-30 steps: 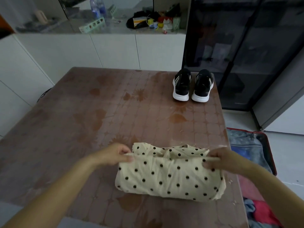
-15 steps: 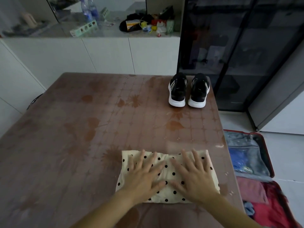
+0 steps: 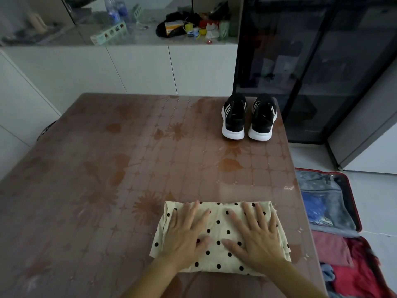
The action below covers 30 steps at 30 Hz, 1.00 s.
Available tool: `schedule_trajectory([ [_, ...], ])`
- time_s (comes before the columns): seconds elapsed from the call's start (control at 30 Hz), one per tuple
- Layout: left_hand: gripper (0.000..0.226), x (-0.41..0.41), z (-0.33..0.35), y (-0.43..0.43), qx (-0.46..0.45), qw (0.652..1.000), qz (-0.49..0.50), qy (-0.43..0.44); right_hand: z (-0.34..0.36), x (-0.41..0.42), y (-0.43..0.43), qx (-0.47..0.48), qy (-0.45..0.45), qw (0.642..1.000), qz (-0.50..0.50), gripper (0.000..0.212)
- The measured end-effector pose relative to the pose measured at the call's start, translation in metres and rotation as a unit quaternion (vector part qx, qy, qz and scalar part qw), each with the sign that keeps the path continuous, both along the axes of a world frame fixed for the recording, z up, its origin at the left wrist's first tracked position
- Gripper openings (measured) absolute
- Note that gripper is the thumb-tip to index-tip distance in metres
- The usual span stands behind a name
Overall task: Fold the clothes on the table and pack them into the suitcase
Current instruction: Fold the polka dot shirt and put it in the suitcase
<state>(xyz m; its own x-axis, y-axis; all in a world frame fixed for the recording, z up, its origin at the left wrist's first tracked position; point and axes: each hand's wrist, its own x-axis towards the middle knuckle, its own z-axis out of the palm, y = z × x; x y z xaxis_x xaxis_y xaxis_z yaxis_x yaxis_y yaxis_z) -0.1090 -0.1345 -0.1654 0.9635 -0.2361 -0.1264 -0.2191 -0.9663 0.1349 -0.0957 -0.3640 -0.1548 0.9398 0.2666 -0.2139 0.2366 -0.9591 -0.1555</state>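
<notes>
Both hands were down flat on the spotted garment (image 3: 217,232), left hand (image 3: 184,235) and right hand (image 3: 257,239) side by side. Their fingers (image 3: 193,211) were spread apart and straight, pressing and clamped on nothing. The garment lay folded into a compact block at the near right of the counter (image 3: 129,168), its right end close to the counter's right edge.

Looked like the smoothing press before the lift, and that's where it could go wrong. The cloth looked soft and loosely layered, with a ruffled edge at its left side. If it were picked up from the top alone, the fold would likely sag open. Sliding it right off the edge could drop the bottom layer first. Hands under both ends seemed the safer bet.

Room to move was decent. The suitcase (image 3: 318,181) lay open on the floor just right of the counter and lower down, so the carry would be short, over the edge and downward. Its near half already held a pink pile (image 3: 330,248) and red clothes (image 3: 354,274), which left little room there. A careless drop could land the garment crooked on top. The shoes (image 3: 249,117) stood at the far right corner, well apart from the hands and out of the path. The left and middle of the counter lay bare.
</notes>
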Motion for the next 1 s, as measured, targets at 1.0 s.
schedule_trajectory([
  [1.0, 0.037, -0.014, 0.014, -0.056, -0.322, 0.918, 0.201, 0.111, 0.014, -0.104, -0.082, 0.395, -0.039, 0.807, -0.437, 0.054],
])
